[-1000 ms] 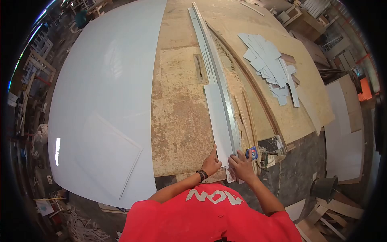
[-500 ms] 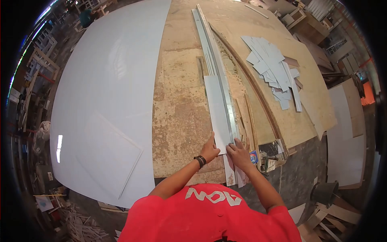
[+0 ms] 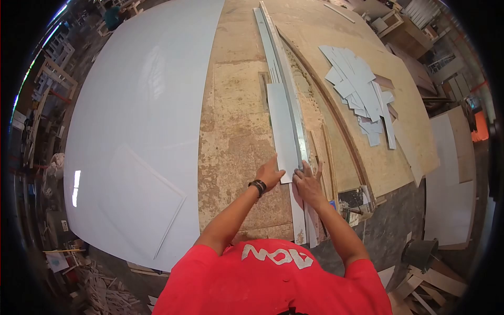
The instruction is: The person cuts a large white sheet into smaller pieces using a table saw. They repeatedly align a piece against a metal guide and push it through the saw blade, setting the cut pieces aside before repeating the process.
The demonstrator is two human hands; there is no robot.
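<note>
A long white strip of sheet board [image 3: 285,131] lies flat along the left side of a metal-edged straight rail [image 3: 287,79]. My left hand [image 3: 269,174] grips the near left corner of the strip, index finger along its left edge and thumb at its near end. My right hand [image 3: 310,186] rests at the near right corner, fingers spread, fingertips touching the end of the rail. Beneath the strip's near end, another narrow pale strip [image 3: 297,215] runs toward my body. More thin strips [image 3: 274,73] lie beyond the far end, against the rail.
A large glossy white sheet [image 3: 136,121] covers the left of the worn wooden table [image 3: 231,136]. A pile of white offcuts [image 3: 354,84] lies on the right, past a long curved brown strip [image 3: 336,110]. A dark bucket [image 3: 420,253] and wood scraps [image 3: 436,283] are on the floor.
The white strip has slid away from me along the rail, with both hands moving forward at its near end. More of the narrow pale strip beneath now shows.
</note>
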